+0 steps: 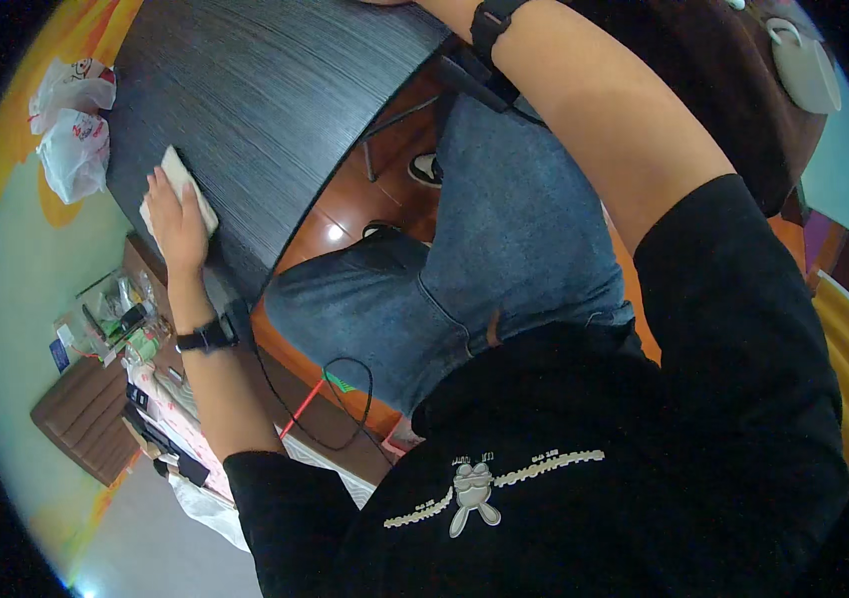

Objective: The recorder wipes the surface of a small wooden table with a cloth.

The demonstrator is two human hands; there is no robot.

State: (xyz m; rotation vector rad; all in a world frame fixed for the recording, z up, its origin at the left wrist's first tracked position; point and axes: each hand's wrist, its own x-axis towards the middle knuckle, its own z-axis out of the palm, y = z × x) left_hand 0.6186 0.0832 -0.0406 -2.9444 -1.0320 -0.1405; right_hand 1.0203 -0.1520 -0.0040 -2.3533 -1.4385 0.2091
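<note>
My left hand [179, 224] lies over a folded white cloth [173, 161], pressing it against a dark wood-grain table [275, 105] near its left end. Its fingers reach across the cloth, and the thumb sits at the side. The cloth's far corner and right edge show around the hand. At the top of the view, my right arm stretches over the table's edge. Only a sliver of my right hand [385, 1] shows there; its fingers are cut off by the frame. Whether it holds anything is hidden.
White plastic bags [74, 153] with red print stand at the table's left end. A black cable [370, 396] loops down beside my leg. To the right, a pale mug [806, 75] is by a dark brown surface [753, 142]. Cluttered items [125, 321] lie beyond my left forearm.
</note>
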